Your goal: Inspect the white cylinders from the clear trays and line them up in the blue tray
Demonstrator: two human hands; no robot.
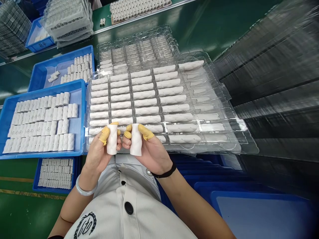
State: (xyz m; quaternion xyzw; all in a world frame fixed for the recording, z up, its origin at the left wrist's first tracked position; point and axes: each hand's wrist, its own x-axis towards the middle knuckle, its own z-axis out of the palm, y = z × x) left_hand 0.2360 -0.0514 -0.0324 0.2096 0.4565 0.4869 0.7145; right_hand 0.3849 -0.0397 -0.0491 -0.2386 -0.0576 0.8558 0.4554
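My left hand (99, 151), with yellow finger covers, is closed round a short white wavy-sided piece (112, 139) held upright. Beside it, my right hand (152, 146) grips a similar white piece (136, 141), also upright and slightly tilted. A small gap separates the two pieces. Both hands are over the near edge of a clear plastic tray (234, 127), whose slots hold rows of long white wavy pieces (174, 108). To the left stands a blue bin (83, 116) filled with rows of short white pieces (37, 114).
Behind is a second blue bin (37, 74) with more white pieces, next to another clear tray (139, 51). Stacked trays (68, 20) stand at the back left. A lower blue bin (36, 186) sits below left. Dark stacked material (279, 73) rises at the right, above blue bins (264, 196).
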